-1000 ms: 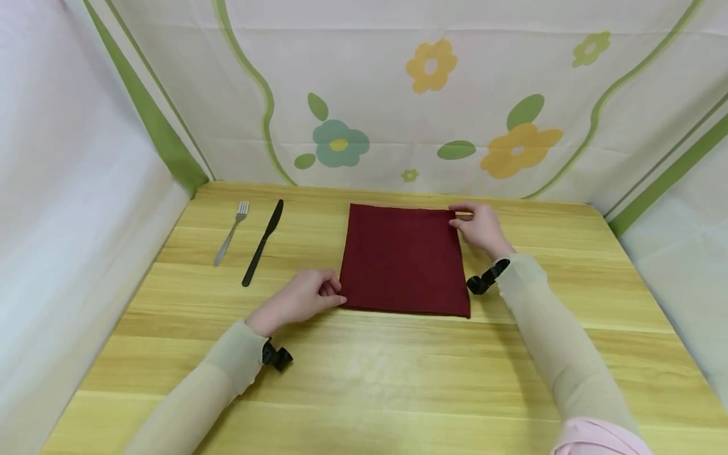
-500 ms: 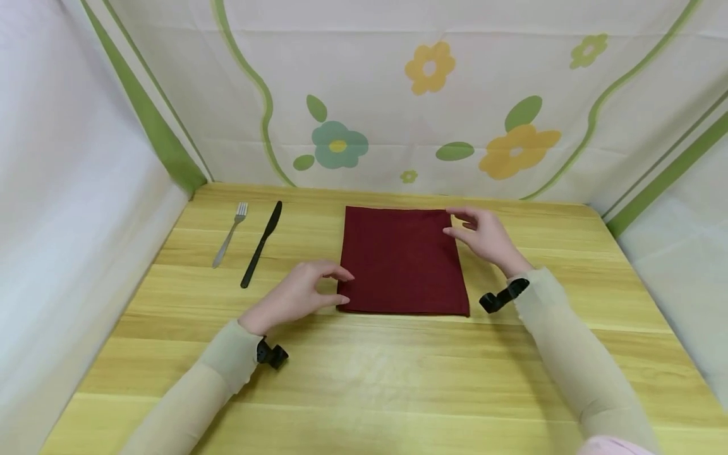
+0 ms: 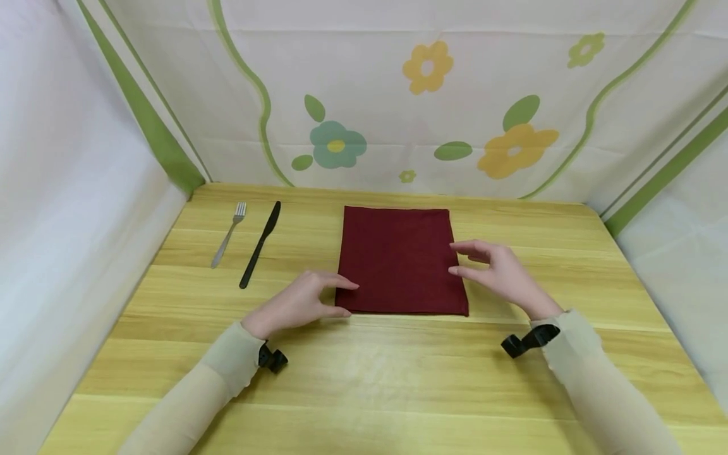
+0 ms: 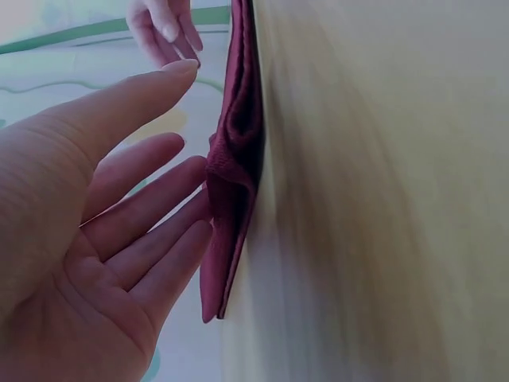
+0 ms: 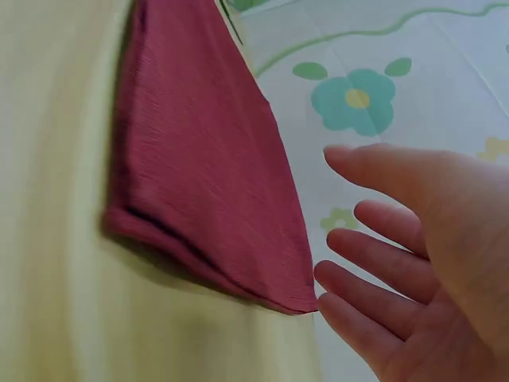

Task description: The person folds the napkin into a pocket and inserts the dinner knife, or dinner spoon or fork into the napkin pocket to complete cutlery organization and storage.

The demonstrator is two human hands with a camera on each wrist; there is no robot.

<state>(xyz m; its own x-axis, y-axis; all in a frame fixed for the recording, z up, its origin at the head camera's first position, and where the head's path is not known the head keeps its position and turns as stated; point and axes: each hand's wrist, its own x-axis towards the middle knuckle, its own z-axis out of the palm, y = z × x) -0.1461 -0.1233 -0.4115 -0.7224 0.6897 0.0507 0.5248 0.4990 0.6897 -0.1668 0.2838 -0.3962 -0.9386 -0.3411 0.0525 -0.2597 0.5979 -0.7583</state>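
Note:
A dark red cloth (image 3: 400, 262), roughly square, lies flat on the wooden table; its layered folded edge shows in the left wrist view (image 4: 231, 183). At its near left corner the left hand (image 3: 298, 303) hovers with thumb and fingers apart, holding nothing. The right hand (image 3: 503, 278) is by the cloth's right edge, fingers spread and relaxed, nothing between them. In the right wrist view the right hand (image 5: 429, 255) has its fingertips close to the cloth (image 5: 207, 167); whether they touch it I cannot tell.
On the left of the table (image 3: 375, 392) lie a silver fork (image 3: 229, 235) and, beside it, a black knife (image 3: 260, 245). A white curtain (image 3: 387, 95) with printed flowers stands behind, and plain white cloth hangs at both sides.
The left hand has let go of the cloth's near left corner and its fingers have spread. The right hand has left the far right corner and moved nearer along the right edge.

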